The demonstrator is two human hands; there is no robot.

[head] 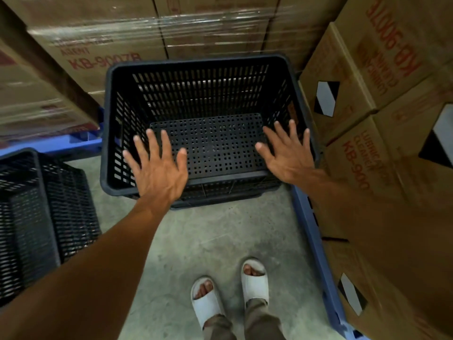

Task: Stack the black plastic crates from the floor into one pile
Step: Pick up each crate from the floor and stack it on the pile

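Observation:
A black slotted plastic crate point(201, 94) stands upright and empty in front of me, and below its near rim I see the edge of another crate it seems to rest in. My left hand point(157, 165) hovers over its near left rim, fingers spread, holding nothing. My right hand point(286, 153) hovers over the near right side, fingers also spread and empty. A second black crate point(41, 212) stands on the floor at the left edge of view.
Shrink-wrapped cardboard boxes point(103, 38) rise behind the crate, and more cartons point(382, 133) are stacked on a blue pallet point(316, 244) along the right. Bare concrete floor point(196, 241) lies between, with my feet in white sandals point(230, 293).

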